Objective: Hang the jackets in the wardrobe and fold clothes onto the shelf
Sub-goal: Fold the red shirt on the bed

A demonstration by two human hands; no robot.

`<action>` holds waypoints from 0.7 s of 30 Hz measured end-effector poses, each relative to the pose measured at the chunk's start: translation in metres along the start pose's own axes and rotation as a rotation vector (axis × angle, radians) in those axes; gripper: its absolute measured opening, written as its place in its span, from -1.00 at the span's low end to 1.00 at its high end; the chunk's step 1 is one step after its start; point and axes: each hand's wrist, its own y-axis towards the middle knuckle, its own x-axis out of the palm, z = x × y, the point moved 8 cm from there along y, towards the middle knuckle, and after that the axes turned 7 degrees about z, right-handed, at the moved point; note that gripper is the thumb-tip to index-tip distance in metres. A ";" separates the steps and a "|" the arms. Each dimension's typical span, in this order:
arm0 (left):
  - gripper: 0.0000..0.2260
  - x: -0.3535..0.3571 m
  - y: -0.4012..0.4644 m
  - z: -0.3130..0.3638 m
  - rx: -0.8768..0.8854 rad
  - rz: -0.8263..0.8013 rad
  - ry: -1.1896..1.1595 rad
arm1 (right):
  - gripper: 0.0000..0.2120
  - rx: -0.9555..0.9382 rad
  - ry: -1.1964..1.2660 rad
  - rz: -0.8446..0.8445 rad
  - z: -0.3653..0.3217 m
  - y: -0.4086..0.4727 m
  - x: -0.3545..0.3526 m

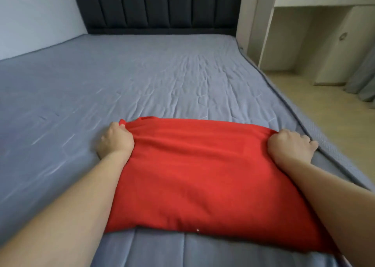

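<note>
A red garment [203, 173] lies folded into a rough rectangle on the near part of the grey bed [142, 84]. My left hand [115, 140] grips its far left corner, fingers curled into the cloth. At the far right corner my right hand [290, 145] grips the fabric, close to the mattress edge. Both forearms run along the garment's sides. No jacket, hanger or shelf is in view.
A dark padded headboard [158, 7] stands at the far end of the bed. Right of the bed are a white cabinet with round handles [324, 33], wooden floor [324, 108] and a grey curtain [363, 78]. A pale wall [36, 17] borders the left.
</note>
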 end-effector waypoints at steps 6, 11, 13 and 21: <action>-0.53 0.000 0.004 -0.006 -0.100 -0.234 -0.199 | -0.66 -0.033 -0.041 -0.026 -0.005 0.001 -0.010; -0.75 -0.035 -0.036 -0.064 -0.443 -0.803 -0.939 | -0.58 -0.472 -0.008 0.068 -0.105 0.020 -0.075; -0.74 -0.047 -0.065 -0.082 -0.370 -0.997 -0.820 | -0.64 -0.659 0.221 -0.088 -0.181 -0.013 -0.083; -0.83 -0.055 -0.083 -0.076 -0.252 -0.833 -1.026 | -0.57 -0.740 0.286 -0.279 -0.321 -0.102 -0.027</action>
